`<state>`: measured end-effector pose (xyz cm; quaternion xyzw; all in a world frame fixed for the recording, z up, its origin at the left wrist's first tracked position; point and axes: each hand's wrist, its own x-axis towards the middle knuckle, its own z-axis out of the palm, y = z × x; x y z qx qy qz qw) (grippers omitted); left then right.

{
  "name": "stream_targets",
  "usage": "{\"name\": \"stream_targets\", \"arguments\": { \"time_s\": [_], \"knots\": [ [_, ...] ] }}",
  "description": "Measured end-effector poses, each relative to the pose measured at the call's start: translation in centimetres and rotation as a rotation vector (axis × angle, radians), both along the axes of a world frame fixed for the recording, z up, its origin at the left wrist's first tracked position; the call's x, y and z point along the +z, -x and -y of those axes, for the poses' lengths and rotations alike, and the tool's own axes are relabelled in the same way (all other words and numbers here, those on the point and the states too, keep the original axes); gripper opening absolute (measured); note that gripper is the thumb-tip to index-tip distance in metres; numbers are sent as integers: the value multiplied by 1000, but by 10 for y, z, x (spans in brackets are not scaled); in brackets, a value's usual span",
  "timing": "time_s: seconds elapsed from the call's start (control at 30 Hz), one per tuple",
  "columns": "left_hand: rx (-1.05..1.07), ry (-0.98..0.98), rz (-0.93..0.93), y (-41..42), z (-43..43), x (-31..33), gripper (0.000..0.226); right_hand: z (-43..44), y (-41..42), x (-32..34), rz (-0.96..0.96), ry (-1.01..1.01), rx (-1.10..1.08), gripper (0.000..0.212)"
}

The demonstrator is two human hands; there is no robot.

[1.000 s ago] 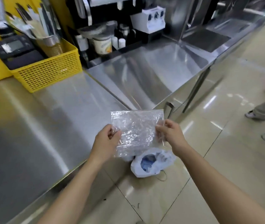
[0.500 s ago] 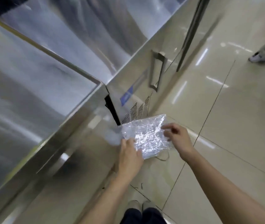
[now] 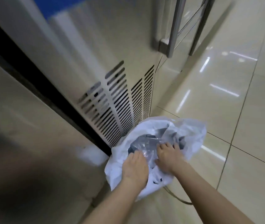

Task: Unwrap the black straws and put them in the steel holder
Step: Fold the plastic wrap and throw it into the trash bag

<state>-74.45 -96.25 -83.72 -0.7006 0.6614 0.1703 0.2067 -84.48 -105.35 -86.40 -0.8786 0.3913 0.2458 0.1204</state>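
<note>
- A pale brushed-steel cabinet front with a slotted vent panel fills the view from 9 to 12 o'clock. A steel bar handle is at 1 o'clock.
- A glossy beige tiled floor runs from 2 to 5 o'clock.
- A crumpled white plastic bag sits open on the floor at 6 o'clock, against the cabinet's foot. Something dark lies inside; I cannot tell what.
- A clear crinkled plastic wrapper is bunched in the bag's mouth, so it has no long axis to read.
- The left hand presses the wrapper's 8 o'clock edge with flat, closed fingers. The right hand presses its 4 o'clock side with fingers spread. Neither hand curls round it.
- The black straws and steel holder are out of view, so their direction from either hand cannot be told. The wrapper is probably being binned.
</note>
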Motion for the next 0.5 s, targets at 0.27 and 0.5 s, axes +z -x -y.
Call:
{"name": "stream_targets", "arguments": {
  "time_s": [0.27, 0.5],
  "knots": [
    [101, -210, -20, 6, 38, -33, 35, 4, -25, -24, -283, -44, 131, 53],
    [138, 277, -152, -14, 9, 101, 31, -3, -19, 102, 26, 172, 98, 31]
  ]
}}
